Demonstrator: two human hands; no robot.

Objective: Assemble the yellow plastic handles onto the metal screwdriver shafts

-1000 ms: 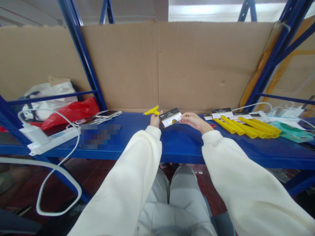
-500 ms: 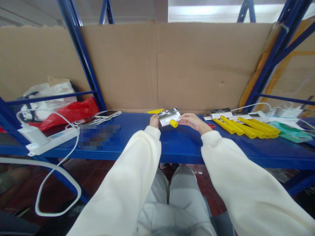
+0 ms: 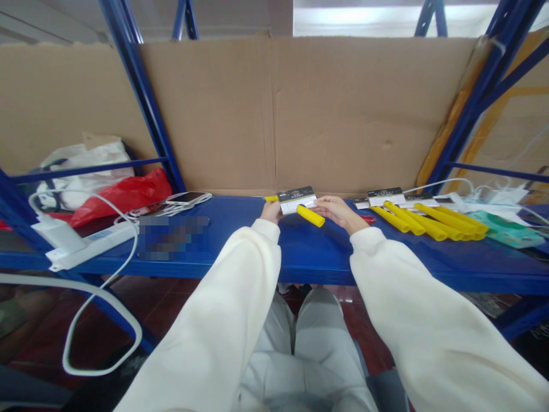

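A black-and-white printed card (image 3: pixel 295 198) is held up over the blue shelf, and a yellow tube (image 3: pixel 311 216) sticks out from its front, slanting down to the right. My left hand (image 3: pixel 271 212) is closed on the card's left edge. At the card's right edge, the fingers of my right hand (image 3: pixel 337 210) are pinched together on it, just above the tube. Another yellow piece (image 3: pixel 271 198) shows behind my left hand, mostly hidden. Right of my right hand lies a small red object (image 3: pixel 368 220), too small to name.
Several yellow tubes (image 3: pixel 433 220) with similar cards (image 3: pixel 386 197) lie to the right, beside a green packet (image 3: pixel 508 229). On the left are a phone (image 3: pixel 189 198) with a white cable, a power strip (image 3: pixel 92 246) and a red bag (image 3: pixel 124 197). A cardboard panel (image 3: pixel 274 114) stands behind.
The card has tilted, so its printed face shows more and the yellow tube appears longer, pointing lower right. Both hands stay nearly in place at its edges.
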